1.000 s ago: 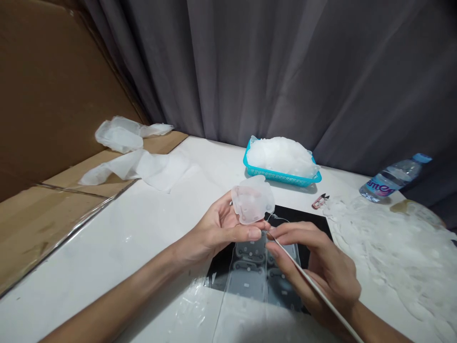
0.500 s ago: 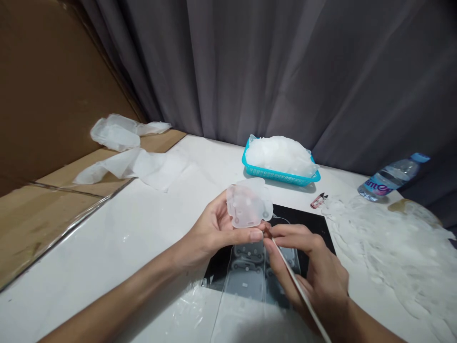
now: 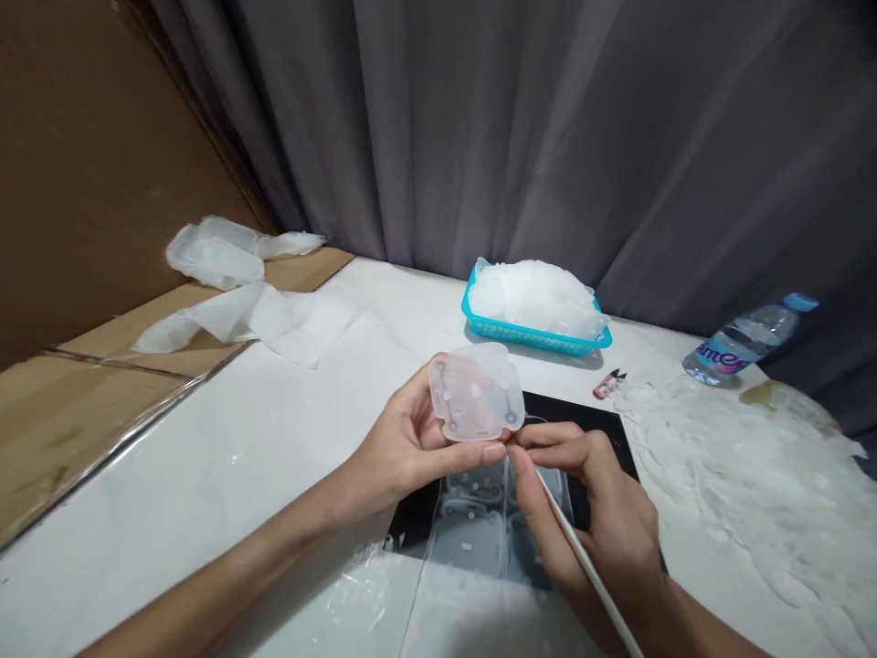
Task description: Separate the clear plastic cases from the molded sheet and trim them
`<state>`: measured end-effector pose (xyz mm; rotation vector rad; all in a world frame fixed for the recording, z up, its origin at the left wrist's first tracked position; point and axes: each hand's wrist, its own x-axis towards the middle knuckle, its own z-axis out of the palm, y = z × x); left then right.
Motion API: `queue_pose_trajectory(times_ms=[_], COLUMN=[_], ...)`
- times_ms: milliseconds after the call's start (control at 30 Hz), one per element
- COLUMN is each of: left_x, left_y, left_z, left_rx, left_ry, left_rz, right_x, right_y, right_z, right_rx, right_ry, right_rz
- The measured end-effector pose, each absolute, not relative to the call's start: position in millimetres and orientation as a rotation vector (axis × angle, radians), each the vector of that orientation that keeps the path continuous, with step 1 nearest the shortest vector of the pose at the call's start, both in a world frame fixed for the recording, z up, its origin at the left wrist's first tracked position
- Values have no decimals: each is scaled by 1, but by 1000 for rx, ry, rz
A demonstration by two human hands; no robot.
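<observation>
My left hand point(image 3: 411, 443) pinches a small translucent plastic piece point(image 3: 472, 398) with rounded corners and small holes, held upright above the table. My right hand point(image 3: 589, 512) is closed round a thin white rod point(image 3: 582, 562), its tip meeting the lower right edge of the plastic piece next to my left thumb. A fine clear thread point(image 3: 541, 420) curls off at that spot. Below both hands lies a black mat point(image 3: 617, 439) with several more translucent pieces point(image 3: 480, 521) on it.
A turquoise basket point(image 3: 531, 338) heaped with white plastic pieces stands behind the mat. Small snips point(image 3: 608, 384) and a lying water bottle point(image 3: 746, 343) are at the right, above a spread of white scraps point(image 3: 746, 475). Crumpled plastic bags point(image 3: 233, 292) and cardboard point(image 3: 82, 183) are at the left.
Both hands drifted slightly left and up with the plastic piece, which has tilted more face-on. The right hand's fingers have curled tighter at the piece's edge.
</observation>
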<state>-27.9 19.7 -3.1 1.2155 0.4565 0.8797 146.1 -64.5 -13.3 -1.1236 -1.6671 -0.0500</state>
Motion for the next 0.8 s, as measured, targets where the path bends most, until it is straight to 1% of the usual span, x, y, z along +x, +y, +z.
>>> queue_pose_trajectory(times_ms=[133,300,433,633,800], left_x=[-28,-27,-25,-25,-26], left_y=[20,20,21,18,15], left_z=[-6,-8,-6,4,5], left_rx=[1251,1209,1118,907,825], left_ry=[480,462,453,526,473], left_rz=[868,869,872,791,776], right_x=[147,148,148,146,144], right_y=[-63,-61,-62,-65,-66], right_z=[-13,-15,-17,-15,-14], right_rx=[-1146,-1128,-1103,-1107,-1097], right_ry=[-1675,-1723,-1720,-1684,-1652], right_rz=[-22,-99,-155,-164,-134])
